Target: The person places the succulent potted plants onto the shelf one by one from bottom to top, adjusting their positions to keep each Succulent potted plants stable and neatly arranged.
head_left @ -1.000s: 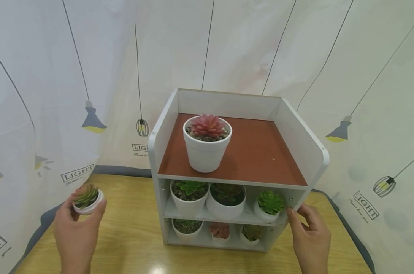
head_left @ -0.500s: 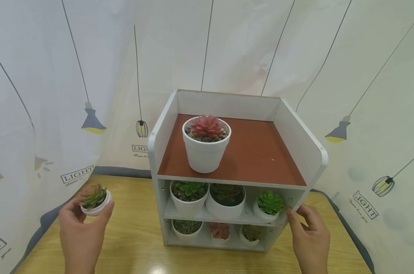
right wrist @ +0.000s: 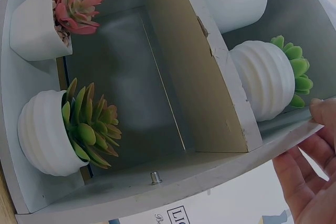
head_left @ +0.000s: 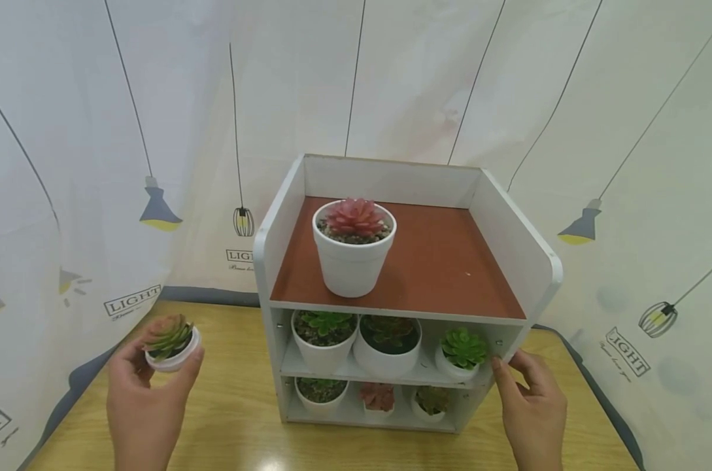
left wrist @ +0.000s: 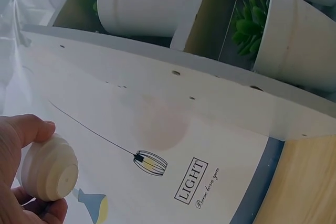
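My left hand (head_left: pixel 150 399) pinches a small white pot (left wrist: pixel 50 169) between thumb and fingers, in the air left of the shelf. A green and reddish succulent (head_left: pixel 169 335) sits tilted in that pot. At the right, my right hand (head_left: pixel 532 405) grips the front edge of the white shelf unit's side panel (right wrist: pixel 184 192), thumb on the inner side and fingers outside. Close to that thumb, on the middle shelf, is a ribbed white pot (right wrist: pixel 265 80) with a bright green succulent (head_left: pixel 464 348). A larger white pot (head_left: pixel 354 268) with a pink succulent stands on the reddish-brown top.
The middle shelf also bears two wider white pots (head_left: pixel 323 350) side by side. Below, the bottom shelf holds a green plant pot (head_left: pixel 323 402), a red succulent (head_left: pixel 378 396) and a green-brown succulent (head_left: pixel 433 399). The unit stands on a wooden table (head_left: pixel 226 418) before a lamp-patterned sheet (head_left: pixel 420 78).
My left hand has moved to the right, slightly nearer the shelf unit, with the potted succulent still in its grip. The right hand stays at the side panel.
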`<state>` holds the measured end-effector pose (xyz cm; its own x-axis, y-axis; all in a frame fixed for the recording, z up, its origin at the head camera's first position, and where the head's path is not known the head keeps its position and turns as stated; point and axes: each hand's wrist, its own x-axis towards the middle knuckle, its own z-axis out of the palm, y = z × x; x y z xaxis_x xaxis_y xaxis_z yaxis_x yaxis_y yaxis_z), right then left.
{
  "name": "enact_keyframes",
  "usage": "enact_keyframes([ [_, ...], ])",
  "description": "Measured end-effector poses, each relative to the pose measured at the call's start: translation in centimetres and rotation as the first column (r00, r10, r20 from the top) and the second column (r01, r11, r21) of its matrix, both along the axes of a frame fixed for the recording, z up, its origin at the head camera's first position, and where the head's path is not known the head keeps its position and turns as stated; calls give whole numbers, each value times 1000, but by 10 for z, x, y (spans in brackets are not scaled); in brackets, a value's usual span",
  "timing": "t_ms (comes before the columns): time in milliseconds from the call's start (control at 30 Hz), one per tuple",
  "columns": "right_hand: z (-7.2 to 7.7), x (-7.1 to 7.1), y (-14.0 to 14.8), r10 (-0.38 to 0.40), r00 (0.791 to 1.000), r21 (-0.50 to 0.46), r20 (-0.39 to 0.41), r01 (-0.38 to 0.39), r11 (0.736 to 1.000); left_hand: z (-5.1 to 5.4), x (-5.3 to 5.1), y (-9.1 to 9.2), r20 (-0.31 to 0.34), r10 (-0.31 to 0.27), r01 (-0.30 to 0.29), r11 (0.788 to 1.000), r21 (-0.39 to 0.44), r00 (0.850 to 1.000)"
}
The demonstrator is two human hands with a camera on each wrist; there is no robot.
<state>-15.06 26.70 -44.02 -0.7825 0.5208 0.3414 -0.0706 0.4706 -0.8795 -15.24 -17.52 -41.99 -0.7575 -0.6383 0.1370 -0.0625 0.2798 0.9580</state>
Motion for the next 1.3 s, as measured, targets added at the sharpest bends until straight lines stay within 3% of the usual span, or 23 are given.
enact_keyframes([
  [600,2,0,1,-6,1000,2,26,6,1000,14,13,26,-80,-41,38,998,-39,996],
  [867,2,1,0,0,1000,4,3,0,1000,19,19,34,-43,-86,85,996,-21,995],
  [1300,2,1,-2,1,1000,7,-9,-1,1000,24,26,49,-121,-111,102,992,-76,986],
])
